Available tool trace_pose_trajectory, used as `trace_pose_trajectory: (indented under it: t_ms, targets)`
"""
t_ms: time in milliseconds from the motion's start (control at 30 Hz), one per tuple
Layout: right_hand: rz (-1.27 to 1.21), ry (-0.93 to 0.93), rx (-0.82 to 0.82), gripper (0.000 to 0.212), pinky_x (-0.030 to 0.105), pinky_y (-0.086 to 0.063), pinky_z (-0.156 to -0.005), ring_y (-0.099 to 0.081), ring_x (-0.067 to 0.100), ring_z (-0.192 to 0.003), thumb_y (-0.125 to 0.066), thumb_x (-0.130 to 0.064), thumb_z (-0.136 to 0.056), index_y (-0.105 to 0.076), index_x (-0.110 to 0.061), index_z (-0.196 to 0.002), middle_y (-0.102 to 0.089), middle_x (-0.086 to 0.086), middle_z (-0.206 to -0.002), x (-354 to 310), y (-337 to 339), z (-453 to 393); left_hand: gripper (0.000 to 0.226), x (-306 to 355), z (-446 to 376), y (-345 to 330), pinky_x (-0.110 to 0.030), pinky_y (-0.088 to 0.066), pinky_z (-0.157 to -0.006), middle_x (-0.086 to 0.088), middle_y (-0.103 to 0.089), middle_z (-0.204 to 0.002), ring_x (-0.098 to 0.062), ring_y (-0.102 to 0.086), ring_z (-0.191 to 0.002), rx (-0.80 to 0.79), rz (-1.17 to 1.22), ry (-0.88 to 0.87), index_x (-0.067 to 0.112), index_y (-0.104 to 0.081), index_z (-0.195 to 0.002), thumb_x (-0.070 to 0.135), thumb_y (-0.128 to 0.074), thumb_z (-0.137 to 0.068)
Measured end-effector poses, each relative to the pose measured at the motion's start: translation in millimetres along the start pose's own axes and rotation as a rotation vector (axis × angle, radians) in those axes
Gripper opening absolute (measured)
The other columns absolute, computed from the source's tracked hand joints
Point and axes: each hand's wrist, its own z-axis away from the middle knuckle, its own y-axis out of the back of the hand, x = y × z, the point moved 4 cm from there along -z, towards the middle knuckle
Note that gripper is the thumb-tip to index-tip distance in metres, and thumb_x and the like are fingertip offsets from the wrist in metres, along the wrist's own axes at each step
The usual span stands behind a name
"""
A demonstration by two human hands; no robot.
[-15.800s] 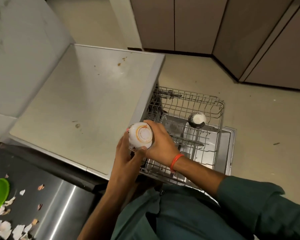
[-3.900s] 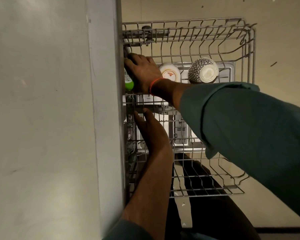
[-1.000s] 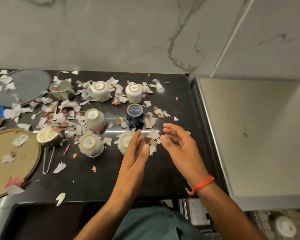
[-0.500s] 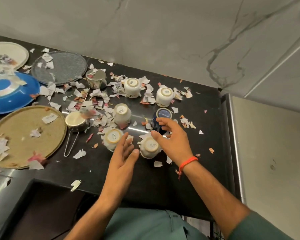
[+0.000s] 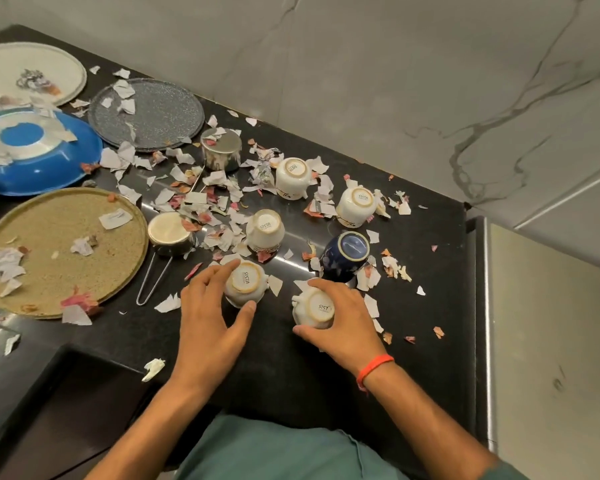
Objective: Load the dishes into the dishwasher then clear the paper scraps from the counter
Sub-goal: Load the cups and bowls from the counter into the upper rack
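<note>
A: Starting at the far left, what do we have?

B: Flat things: a pale plate (image 5: 32, 72), an upturned blue pan (image 5: 37, 157), a speckled grey plate (image 5: 153, 114) and a grainy tan tray (image 5: 49, 251), all dusted with torn paper scraps (image 5: 201, 199). Two small steel pots stand beside them on the glossy black counter (image 5: 430, 271).

A: And our hands?

B: Our left hand (image 5: 208, 320) curls round an upturned white cup (image 5: 245, 284), fingers at the far side, thumb at the near side. Our right hand (image 5: 343, 320) wraps a second white cup (image 5: 314, 308) the same way. Both cups stand rim-down near the counter's front edge, their unglazed foot rings showing.

A: So which step is this?

B: Loading dishes, we judge; scraps come later. Three more white cups and a dark blue cup (image 5: 347, 252) wait behind, just beyond our right hand.

A: What does the next move ask of us?

B: A firm grip on smooth glazed ceramic, then a lift straight up, so the scraps touching the cups do not drag along. The dishwasher is not in view; we take it to be to the right, below the pale surface (image 5: 551, 341).
</note>
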Motion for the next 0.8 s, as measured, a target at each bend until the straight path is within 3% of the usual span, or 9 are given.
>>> trace_pose_trajectory:
  t_ms: [100,233,400,500,567,667,800]
  targets:
    - [0.073,0.022,-0.004,0.076,0.020,-0.029,-0.096,-0.037,0.005,-0.117,-0.087,-0.038,-0.073,-0.049,-0.039,-0.138,-0.043,-0.022,-0.119,-3,-1,-1,0.080,-4,-10,-5,-0.028,-0.020,-0.114,0.009,-0.038,-0.154,0.001,-0.018,-0.138,-0.059,-0.021,0.011,0.034,-0.038,-0.154,0.028,-0.079,-0.086]
    - [0.116,0.047,0.039,0.073,0.027,-0.029,-0.101,-0.040,0.005,-0.118,-0.087,-0.040,-0.071,-0.051,-0.041,-0.135,-0.045,-0.026,-0.112,-5,1,0,0.096,-5,-16,-13,-0.031,-0.025,-0.115,0.019,-0.036,-0.143,0.001,-0.025,-0.133,-0.112,0.043,0.050,0.040,-0.025,-0.158,0.028,-0.083,-0.083]
    - [0.025,0.067,0.154,0.074,0.018,-0.026,-0.097,-0.039,-0.003,-0.111,-0.088,-0.043,-0.066,-0.054,-0.043,-0.132,-0.044,-0.033,-0.110,-8,7,8,0.108,-12,-26,-16,-0.037,-0.031,-0.117,0.005,-0.048,-0.148,-0.016,-0.036,-0.141,-0.151,0.035,0.082,0.038,-0.016,-0.161,0.029,-0.086,-0.080]
    - [-0.043,0.061,0.214,0.074,0.010,-0.024,-0.096,-0.044,-0.001,-0.114,-0.089,-0.044,-0.066,-0.056,-0.041,-0.132,-0.053,-0.025,-0.115,-11,14,15,0.098,-11,-30,-12,-0.037,-0.035,-0.116,0.009,-0.053,-0.142,-0.012,-0.042,-0.137,-0.163,0.003,0.081,0.040,-0.032,-0.155,0.030,-0.089,-0.075]
    - [-0.081,0.047,0.249,0.072,0.009,-0.025,-0.097,-0.045,-0.001,-0.114,-0.089,-0.043,-0.066,-0.056,-0.042,-0.130,-0.051,-0.029,-0.114,-11,19,22,0.082,-8,-32,-9,-0.040,-0.043,-0.112,0.016,-0.060,-0.132,-0.007,-0.052,-0.128,-0.162,0.011,0.036,0.039,-0.048,-0.140,0.028,-0.091,-0.071]
    - [-0.128,0.025,0.310,0.072,0.020,-0.035,-0.100,-0.047,-0.004,-0.113,-0.090,-0.043,-0.065,-0.051,-0.051,-0.126,-0.048,-0.037,-0.110,-9,25,34,0.070,4,-28,-7,-0.035,-0.048,-0.106,0.020,-0.064,-0.121,0.003,-0.057,-0.118,-0.177,0.104,-0.001,0.037,-0.056,-0.128,0.021,-0.092,-0.070]
    - [-0.211,-0.019,0.397,0.072,0.034,-0.048,-0.101,-0.052,-0.001,-0.114,-0.089,-0.046,-0.064,-0.056,-0.045,-0.128,-0.049,-0.043,-0.114,-1,35,52,0.072,29,-17,-16,-0.034,-0.049,-0.105,0.019,-0.066,-0.122,-0.001,-0.059,-0.120,-0.274,0.174,-0.057,0.038,-0.056,-0.129,0.019,-0.093,-0.070]
